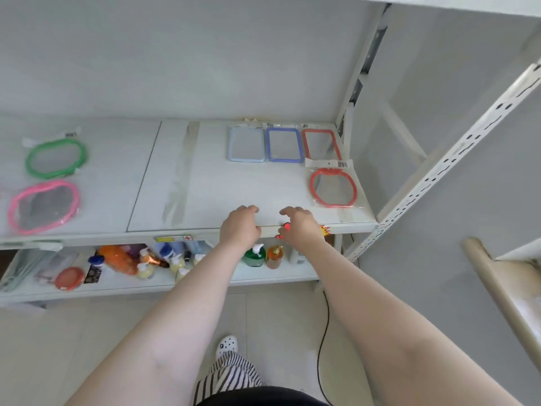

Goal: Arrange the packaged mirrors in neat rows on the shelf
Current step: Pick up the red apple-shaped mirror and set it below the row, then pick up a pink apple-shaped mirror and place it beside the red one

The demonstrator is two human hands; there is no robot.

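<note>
On the white shelf (205,183), three rectangular packaged mirrors lie in a row at the back right: light blue (246,144), blue (284,145) and red (321,143). In front of the red one lies a red apple-shaped mirror (333,187). At the far left sit a green round mirror (55,157) and, nearer me, a pink one (44,206). My left hand (240,227) and my right hand (300,227) hover side by side at the shelf's front edge. Both are empty, with loosely curled, spread fingers.
A lower shelf (263,278) carries pump bottles, a green bottle (254,254), an orange packet and a red lid. White perforated uprights (456,153) frame the right side. A black cable (323,332) runs down the tiled floor. A beige rack edge (497,288) juts in at right.
</note>
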